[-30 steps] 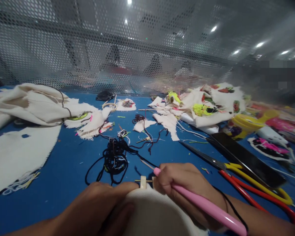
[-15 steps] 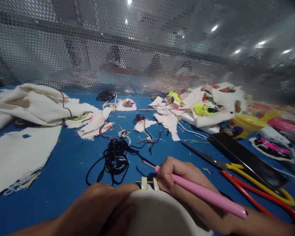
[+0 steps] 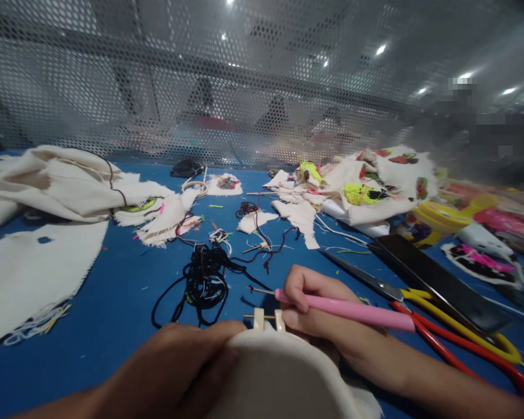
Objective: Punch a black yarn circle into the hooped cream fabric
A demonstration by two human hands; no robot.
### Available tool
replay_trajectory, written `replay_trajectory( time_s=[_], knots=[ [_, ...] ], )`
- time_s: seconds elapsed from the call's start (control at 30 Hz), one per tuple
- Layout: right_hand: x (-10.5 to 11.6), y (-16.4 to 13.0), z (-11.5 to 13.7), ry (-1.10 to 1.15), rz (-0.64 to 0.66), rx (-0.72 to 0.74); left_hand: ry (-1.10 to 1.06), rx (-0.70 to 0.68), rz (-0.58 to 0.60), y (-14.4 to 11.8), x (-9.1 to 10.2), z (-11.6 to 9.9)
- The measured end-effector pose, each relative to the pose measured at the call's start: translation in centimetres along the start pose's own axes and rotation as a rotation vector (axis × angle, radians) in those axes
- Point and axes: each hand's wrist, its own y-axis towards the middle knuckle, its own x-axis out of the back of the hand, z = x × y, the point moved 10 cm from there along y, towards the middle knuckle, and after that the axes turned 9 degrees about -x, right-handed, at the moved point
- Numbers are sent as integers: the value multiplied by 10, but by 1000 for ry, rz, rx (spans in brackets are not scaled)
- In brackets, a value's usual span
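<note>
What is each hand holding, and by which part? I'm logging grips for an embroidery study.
Right hand pinches the pink punch needle near its front end. Left hand grips the fabric-covered hoop by its left rim.

Hoop: round embroidery hoop (image 3: 283, 372) stretched with cream cloth, wooden clasp at its far edge, at the bottom of the view.
Tool: pink punch needle (image 3: 349, 309), lying nearly level, metal tip pointing left above the clasp.
</note>
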Motion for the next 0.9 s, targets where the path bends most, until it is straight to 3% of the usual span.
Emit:
replay_trajectory(
  time_s=[0.1, 0.23, 0.33, 0.47, 0.63, 0.9],
  knots=[
    [13, 2, 3, -28, -86, 63, -42, 61, 74, -1, -7, 5],
    [47, -5, 19, 5, -332, 238, -86, 140, -42, -5, 4, 17],
    [59, -11, 27, 60, -434, 270, -215, 210, -105, -7, 6, 30],
    [45, -12, 28, 198, -328, 208, -478, 326, -80, -8, -4, 42],
    [27, -17, 12, 155, -197, 95, -773, 299, -3, -5, -16, 34],
    [12, -17, 1, -86, -192, 24, -743, 238, 66, -1, -23, 26]
  ],
)
